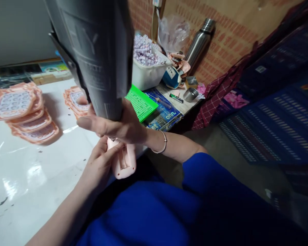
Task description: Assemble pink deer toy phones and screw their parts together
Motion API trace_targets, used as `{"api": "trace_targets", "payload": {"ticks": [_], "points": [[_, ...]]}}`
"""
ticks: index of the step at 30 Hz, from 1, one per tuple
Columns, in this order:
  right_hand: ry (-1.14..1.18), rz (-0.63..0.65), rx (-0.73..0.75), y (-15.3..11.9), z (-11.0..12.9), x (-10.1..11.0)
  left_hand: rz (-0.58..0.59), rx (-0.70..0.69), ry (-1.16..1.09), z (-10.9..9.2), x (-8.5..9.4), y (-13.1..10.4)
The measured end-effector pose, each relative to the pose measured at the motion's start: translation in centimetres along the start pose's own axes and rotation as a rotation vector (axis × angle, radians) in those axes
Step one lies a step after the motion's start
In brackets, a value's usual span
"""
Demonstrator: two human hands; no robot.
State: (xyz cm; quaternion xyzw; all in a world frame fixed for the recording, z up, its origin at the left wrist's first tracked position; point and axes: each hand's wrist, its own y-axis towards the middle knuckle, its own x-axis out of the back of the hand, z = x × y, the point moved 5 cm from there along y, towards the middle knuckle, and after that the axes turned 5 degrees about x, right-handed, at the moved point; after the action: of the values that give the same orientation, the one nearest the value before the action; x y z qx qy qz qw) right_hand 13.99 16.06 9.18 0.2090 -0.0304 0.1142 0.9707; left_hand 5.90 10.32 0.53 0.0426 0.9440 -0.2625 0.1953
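Note:
A large grey electric screwdriver with a lever on its side stands nearly upright, tip down, close to the camera. My right hand is wrapped round its lower end, the thumb stretched out to the left. Below it my left hand grips a pale pink plastic toy housing with an open battery compartment and small screw holes. The tool's tip is at the housing's upper end, mostly covered by my right hand. Beside the hands, on the white table, lies a pile of pink-rimmed toy parts, partly hidden by the tool.
Another stack of pink-rimmed parts sits left. Beyond my hands are a green perforated tray, a white tub of small pale pieces, a metal cup and a steel bottle. Blue printed cartons stand right.

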Motion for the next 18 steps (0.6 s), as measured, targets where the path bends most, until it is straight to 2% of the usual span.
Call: {"api": "trace_targets", "payload": {"ticks": [2, 3, 5, 7, 9, 10, 13, 18], "points": [[0.202, 0.132, 0.033, 0.3, 0.7, 0.2, 0.022, 0.006, 0.045, 0.1, 0.0, -0.2], [0.281, 0.144, 0.056, 0.5, 1.0, 0.8, 0.016, 0.018, 0.068, 0.1, 0.1, -0.4], [0.306, 0.018, 0.131, 1.0, 1.3, 3.1, -0.006, 0.069, 0.114, 0.5, 0.4, -1.0], [0.168, -0.181, 0.214, 1.7, 0.8, 6.0, -0.008, 0.169, 0.142, 1.2, 0.8, -2.0], [-0.035, -0.354, 0.219, 2.3, -0.8, 8.8, 0.044, 0.315, 0.157, 2.3, 1.0, -3.0], [-0.109, -0.399, 0.178, 2.7, -2.0, 10.0, 0.093, 0.389, 0.164, 2.9, 1.0, -3.5], [-0.201, -0.471, 0.126, 3.3, -4.7, 12.2, 0.202, 0.485, 0.166, 4.0, 1.0, -4.6], [-0.134, -0.471, 0.139, 3.2, -5.6, 12.6, 0.089, 0.422, 0.033, 3.4, 1.2, -4.3]]}}
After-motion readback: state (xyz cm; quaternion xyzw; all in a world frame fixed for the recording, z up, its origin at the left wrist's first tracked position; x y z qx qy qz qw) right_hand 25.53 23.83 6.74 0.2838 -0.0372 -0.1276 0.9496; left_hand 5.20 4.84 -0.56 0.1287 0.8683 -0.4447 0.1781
